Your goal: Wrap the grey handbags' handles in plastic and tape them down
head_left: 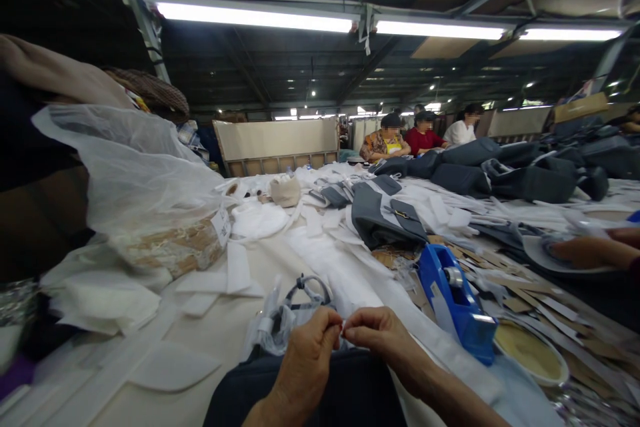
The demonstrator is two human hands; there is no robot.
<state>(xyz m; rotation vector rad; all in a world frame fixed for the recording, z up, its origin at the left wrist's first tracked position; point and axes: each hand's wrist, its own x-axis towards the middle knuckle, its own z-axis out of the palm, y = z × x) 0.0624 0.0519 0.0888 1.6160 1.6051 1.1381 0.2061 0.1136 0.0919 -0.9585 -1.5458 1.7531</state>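
My left hand [316,341] and my right hand [375,330] meet fingertip to fingertip, each in a pinch. Whatever sits between the fingers is too small to make out. Below them lies a dark navy bag [310,390], close to me. Behind my left hand, the bag's handle [309,280] stands up in a loop, with clear plastic wrap [274,320] bunched around its base. To the right of my right hand is a blue tape dispenser [455,307].
A clear plastic sack [135,167] with a brown bundle stands at left. White foam sheets [240,267] cover much of the table. A grey bag [383,213], a tape roll [533,350] and cardboard strips lie right. Another person's hand [580,250] works at far right; several people sit beyond.
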